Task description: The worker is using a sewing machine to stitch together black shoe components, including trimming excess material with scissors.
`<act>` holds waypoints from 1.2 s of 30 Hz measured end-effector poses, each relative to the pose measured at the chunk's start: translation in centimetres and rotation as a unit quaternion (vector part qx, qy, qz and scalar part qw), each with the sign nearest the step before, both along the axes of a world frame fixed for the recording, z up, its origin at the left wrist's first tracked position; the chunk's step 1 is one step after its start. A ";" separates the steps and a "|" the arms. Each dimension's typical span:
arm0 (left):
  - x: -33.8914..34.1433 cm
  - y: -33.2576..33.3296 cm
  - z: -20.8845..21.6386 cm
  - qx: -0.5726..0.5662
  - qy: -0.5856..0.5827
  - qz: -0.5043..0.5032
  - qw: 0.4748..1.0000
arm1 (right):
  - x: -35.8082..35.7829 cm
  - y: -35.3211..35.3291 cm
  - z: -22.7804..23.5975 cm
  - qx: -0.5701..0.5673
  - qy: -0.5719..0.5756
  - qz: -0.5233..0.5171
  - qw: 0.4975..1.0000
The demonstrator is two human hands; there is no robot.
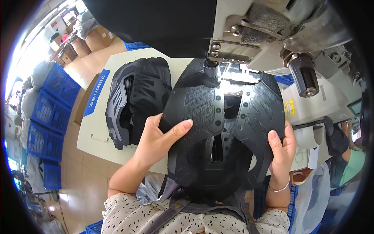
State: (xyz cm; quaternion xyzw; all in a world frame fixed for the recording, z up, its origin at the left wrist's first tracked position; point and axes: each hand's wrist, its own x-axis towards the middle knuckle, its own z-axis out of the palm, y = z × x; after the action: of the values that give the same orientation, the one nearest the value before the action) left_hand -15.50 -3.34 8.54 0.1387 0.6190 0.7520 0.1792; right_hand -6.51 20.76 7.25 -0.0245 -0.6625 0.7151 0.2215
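Note:
A black shoe upper (194,105) with textured panels and rows of eyelet holes lies spread out in front of me, its far end under the head of a sewing machine (269,50). My left hand (157,136) grips its left edge, thumb on top and fingers underneath. On the opposite edge, my right hand (281,150) pinches the upper the same way. Bright light falls on the part by the machine's presser area, where glare hides detail. To the left, a pile of black and grey shoe uppers (144,85) rests on the pale worktable (97,134).
Stacked blue plastic crates (48,113) line the left side, with cardboard boxes (97,38) farther back. A dark machine knob (306,78) juts out at the upper right. A clear plastic bag (313,195) hangs at the lower right, near another person's green clothing (352,167).

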 end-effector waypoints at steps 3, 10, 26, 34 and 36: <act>-1.0 0.4 0.1 -0.019 0.025 0.017 0.999 | -0.7 0.0 0.2 -0.015 0.016 -0.012 1.000; -3.5 1.0 0.3 -0.015 0.041 0.020 0.999 | -3.5 0.5 -0.3 -0.024 0.041 -0.001 0.999; -8.4 1.6 1.3 -0.061 0.046 0.116 0.990 | -7.3 1.4 0.0 -0.086 0.046 0.008 0.995; -11.6 0.5 3.1 -0.036 0.127 0.138 0.982 | -12.3 3.6 0.6 -0.094 -0.014 0.096 0.991; -11.8 -2.0 2.8 0.092 0.174 0.158 0.968 | -12.4 3.7 0.5 -0.140 -0.015 0.129 0.982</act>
State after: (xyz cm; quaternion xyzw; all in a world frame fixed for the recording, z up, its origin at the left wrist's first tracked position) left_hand -27.28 -5.39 11.29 0.1835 0.5828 0.7889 -0.0661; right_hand -18.95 24.43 7.78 0.0197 -0.5568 0.8229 0.1115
